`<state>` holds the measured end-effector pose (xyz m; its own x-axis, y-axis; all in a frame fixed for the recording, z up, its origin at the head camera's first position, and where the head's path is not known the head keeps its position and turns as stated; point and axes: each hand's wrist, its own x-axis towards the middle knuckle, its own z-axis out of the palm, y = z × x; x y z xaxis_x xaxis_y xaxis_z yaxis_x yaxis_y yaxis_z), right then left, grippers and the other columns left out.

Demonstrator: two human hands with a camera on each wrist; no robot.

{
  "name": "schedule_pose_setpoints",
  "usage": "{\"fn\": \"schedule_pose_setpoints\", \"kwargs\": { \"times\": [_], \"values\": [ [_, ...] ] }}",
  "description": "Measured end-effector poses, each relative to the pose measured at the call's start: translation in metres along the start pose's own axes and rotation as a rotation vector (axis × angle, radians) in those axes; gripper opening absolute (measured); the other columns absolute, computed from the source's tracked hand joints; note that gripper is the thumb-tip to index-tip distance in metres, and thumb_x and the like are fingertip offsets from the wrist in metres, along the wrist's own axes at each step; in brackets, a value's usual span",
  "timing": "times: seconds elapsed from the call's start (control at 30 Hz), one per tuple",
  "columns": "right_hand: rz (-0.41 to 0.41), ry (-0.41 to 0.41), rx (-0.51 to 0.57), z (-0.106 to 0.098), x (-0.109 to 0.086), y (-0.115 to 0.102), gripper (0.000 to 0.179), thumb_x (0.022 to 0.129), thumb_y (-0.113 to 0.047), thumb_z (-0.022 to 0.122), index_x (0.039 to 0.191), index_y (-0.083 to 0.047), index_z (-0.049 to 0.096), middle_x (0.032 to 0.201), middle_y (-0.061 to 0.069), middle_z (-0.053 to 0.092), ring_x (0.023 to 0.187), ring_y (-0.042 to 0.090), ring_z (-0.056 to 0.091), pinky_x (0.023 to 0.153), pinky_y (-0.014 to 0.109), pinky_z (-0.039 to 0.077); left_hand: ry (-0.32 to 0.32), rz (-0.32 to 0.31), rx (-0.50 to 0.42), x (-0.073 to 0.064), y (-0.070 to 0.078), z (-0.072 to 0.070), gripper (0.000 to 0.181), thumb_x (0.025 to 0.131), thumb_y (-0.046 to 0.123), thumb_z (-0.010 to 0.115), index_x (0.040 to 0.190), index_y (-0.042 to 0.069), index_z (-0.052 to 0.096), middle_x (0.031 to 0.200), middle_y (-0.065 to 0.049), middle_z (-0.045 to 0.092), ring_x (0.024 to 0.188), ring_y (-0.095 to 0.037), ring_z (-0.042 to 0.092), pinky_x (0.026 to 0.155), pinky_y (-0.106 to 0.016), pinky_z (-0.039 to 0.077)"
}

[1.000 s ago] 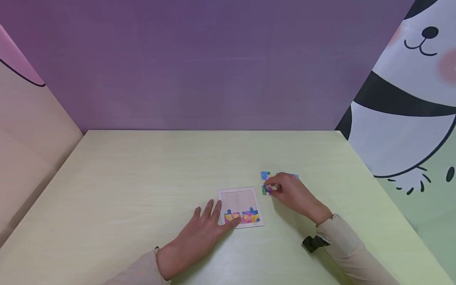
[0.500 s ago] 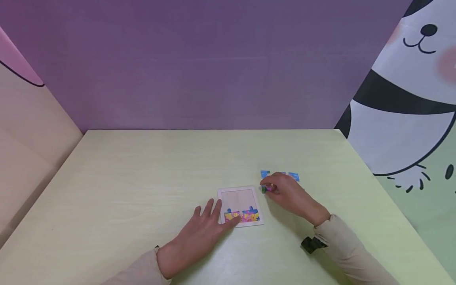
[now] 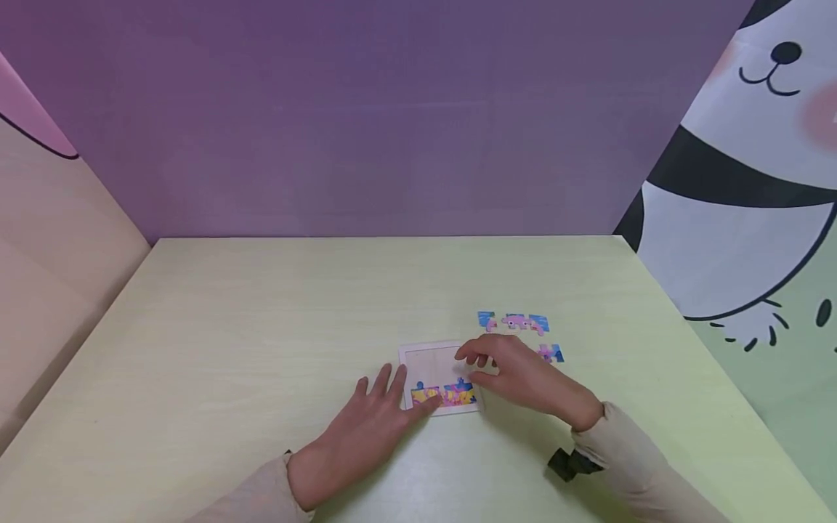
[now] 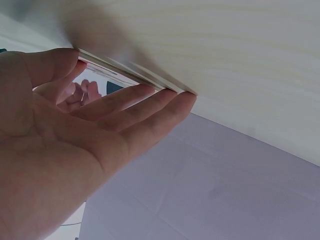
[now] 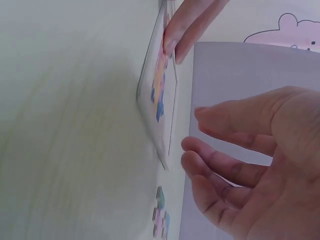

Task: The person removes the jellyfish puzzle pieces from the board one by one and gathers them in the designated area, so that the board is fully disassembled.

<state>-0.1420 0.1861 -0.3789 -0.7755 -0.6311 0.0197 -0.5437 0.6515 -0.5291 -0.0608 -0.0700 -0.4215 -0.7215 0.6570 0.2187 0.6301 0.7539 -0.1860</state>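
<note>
A white puzzle tray [image 3: 428,345] lies on the table with joined, colourful puzzle pieces [image 3: 461,395] along its near side. My left hand [image 3: 369,442] rests at the tray, straight fingers along its left edge and thumb over the pieces. In the left wrist view, these fingertips [image 4: 187,100] reach the tabletop beside the tray's edge. My right hand [image 3: 526,378] is above the tray's right edge, fingers bent and apart from the thumb. The right wrist view shows nothing between that thumb [image 5: 215,117] and the fingers.
Beyond the right hand lie loose puzzle pieces: a blue-and-pink one [image 3: 486,319], a pink one with eyes [image 3: 516,322] and others partly behind the hand [image 3: 556,353]. A green-topped piece [image 5: 160,215] lies past the tray's corner in the right wrist view. A purple wall [image 3: 392,145] stands behind the table.
My right hand has moved from the loose pieces toward me and left, over the tray's right edge, its thumb and fingers now apart. More loose pieces show. The left hand stays put.
</note>
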Motion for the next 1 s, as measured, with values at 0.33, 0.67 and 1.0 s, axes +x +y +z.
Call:
{"fn": "schedule_pose_setpoints", "kwargs": {
  "times": [0.33, 0.67, 1.0],
  "values": [
    [0.036, -0.109, 0.041, 0.004, 0.0, -0.004, 0.025, 0.088, -0.004, 0.073, 0.113, -0.006, 0.071, 0.101, -0.003, 0.07, 0.089, 0.012, 0.062, 0.081, 0.033, 0.054, -0.006, -0.001, 0.008, -0.001, 0.001, 0.002, 0.061, 0.09, 0.009, 0.071, 0.142, 0.036, 0.053, 0.133, -0.026, 0.057, 0.121, -0.043, 0.058, 0.084, -0.05, 0.056],
    [-0.042, -0.109, -0.047, 0.011, -0.002, -0.006, 0.02, 0.085, 0.0, 0.074, 0.103, -0.008, 0.071, 0.092, -0.004, 0.064, 0.087, 0.015, 0.056, 0.078, 0.032, 0.049, -0.009, 0.006, 0.022, 0.001, 0.0, 0.001, 0.062, 0.09, 0.009, 0.071, 0.143, 0.036, 0.052, 0.133, -0.025, 0.057, 0.12, -0.041, 0.058, 0.084, -0.048, 0.056],
    [-0.007, -0.113, -0.008, 0.012, -0.001, -0.007, 0.025, 0.084, 0.004, 0.073, 0.107, -0.005, 0.069, 0.091, -0.002, 0.062, 0.085, 0.016, 0.055, 0.077, 0.031, 0.049, 0.04, 0.02, 0.082, 0.0, 0.0, 0.0, 0.065, 0.088, 0.008, 0.072, 0.142, 0.035, 0.05, 0.13, -0.024, 0.058, 0.117, -0.04, 0.06, 0.082, -0.046, 0.056]
  ]
}}
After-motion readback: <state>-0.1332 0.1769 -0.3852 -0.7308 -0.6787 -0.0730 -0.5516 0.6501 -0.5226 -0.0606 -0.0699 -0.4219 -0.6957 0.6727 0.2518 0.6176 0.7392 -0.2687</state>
